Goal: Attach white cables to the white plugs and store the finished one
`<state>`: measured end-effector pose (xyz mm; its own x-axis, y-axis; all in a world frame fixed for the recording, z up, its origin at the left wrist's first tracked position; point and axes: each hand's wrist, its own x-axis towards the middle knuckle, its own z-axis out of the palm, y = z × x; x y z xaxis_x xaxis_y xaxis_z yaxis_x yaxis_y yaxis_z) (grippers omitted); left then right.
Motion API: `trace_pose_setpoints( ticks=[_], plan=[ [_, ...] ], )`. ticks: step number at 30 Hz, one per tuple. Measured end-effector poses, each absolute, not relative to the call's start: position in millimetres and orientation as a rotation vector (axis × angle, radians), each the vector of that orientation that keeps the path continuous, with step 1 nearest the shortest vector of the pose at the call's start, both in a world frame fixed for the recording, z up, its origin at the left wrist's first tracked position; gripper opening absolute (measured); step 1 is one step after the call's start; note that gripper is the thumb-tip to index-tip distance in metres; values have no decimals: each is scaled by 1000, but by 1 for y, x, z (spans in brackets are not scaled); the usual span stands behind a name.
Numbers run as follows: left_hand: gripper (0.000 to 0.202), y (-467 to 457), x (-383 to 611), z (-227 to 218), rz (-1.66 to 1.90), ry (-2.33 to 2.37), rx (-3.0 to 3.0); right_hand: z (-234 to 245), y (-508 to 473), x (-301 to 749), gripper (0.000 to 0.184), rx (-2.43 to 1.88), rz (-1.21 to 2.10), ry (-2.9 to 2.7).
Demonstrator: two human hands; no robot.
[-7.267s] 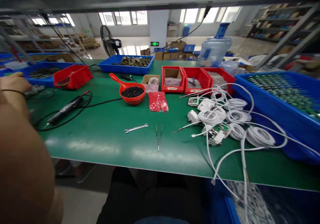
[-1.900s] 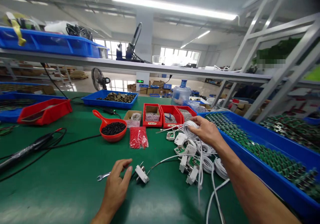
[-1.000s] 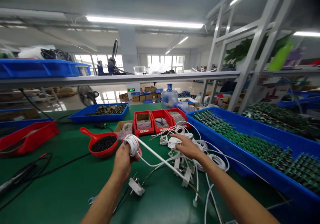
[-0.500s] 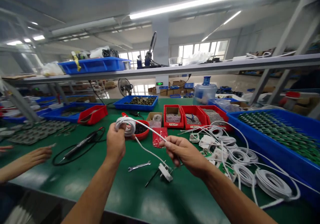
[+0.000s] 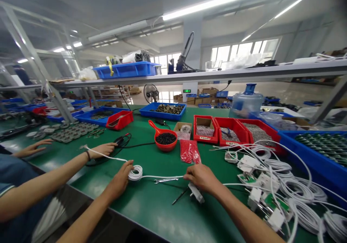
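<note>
My left hand (image 5: 121, 179) is closed on a small coil of white cable (image 5: 135, 172) resting on the green table (image 5: 151, 207). A straight run of the cable leads right to my right hand (image 5: 202, 178), which is closed on it just above a white plug piece (image 5: 197, 193). Another stretch of white cable runs left from the coil toward a co-worker's hand (image 5: 101, 150). A small wrench (image 5: 165, 180) and black tweezers (image 5: 179, 197) lie between my hands.
A co-worker sits at my left with both arms on the table. A red scoop of black parts (image 5: 165, 140), a red bag (image 5: 190, 151), red bins (image 5: 230, 129), a pile of white cables and plugs (image 5: 271, 178), blue trays (image 5: 320, 145) and a black tool (image 5: 119, 142) surround the work spot.
My left hand has lowered the coil from the air onto the table. My right hand has come down onto the cable by the plug. The view has swung left, showing the co-worker.
</note>
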<state>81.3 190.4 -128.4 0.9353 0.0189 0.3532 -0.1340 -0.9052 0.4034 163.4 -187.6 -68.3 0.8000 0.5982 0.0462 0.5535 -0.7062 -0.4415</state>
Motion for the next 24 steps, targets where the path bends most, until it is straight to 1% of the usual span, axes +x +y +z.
trace_pose_setpoints(
  ticks=[3, 5, 8, 9, 11, 12, 13, 15, 16, 18, 20, 24],
  plan=[
    [46, 201, 87, -127, 214, -140, 2606, -66, -179, 167, 21, -2582, 165, -1007],
    [54, 206, 94, -120, 123, -180, 2600, -62, -183, 172, 23, -2630, 167, -1019],
    [63, 207, 106, -106, 3, -231, 2646, -57, -195, 179, 20, -2759, 130, -907],
    [61, 203, 111, -99, -14, -220, 2669, -56, -198, 181, 18, -2818, 103, -850],
    [48, 189, 118, -85, 13, -152, 2716, -54, -198, 183, 17, -2902, 42, -807],
    [42, 177, 121, -78, 61, -126, 2721, -54, -194, 183, 17, -2906, 17, -841],
    [39, 161, 123, -72, 108, -128, 2703, -54, -188, 183, 17, -2881, -1, -906],
    [41, 123, 128, -64, 172, -265, 2556, -54, -169, 183, 18, -2787, -31, -1052],
    [45, 103, 131, -63, 141, -347, 2410, -54, -158, 185, 18, -2744, -46, -1103],
    [48, 68, 140, -69, -58, -438, 2107, -53, -139, 190, 18, -2696, -73, -1164],
    [42, 47, 153, -83, -215, -384, 1816, -50, -128, 200, 17, -2651, -39, -1242],
    [42, 48, 181, -112, -357, -213, 1513, -39, -129, 227, 17, -2486, 156, -1390]
  ],
)
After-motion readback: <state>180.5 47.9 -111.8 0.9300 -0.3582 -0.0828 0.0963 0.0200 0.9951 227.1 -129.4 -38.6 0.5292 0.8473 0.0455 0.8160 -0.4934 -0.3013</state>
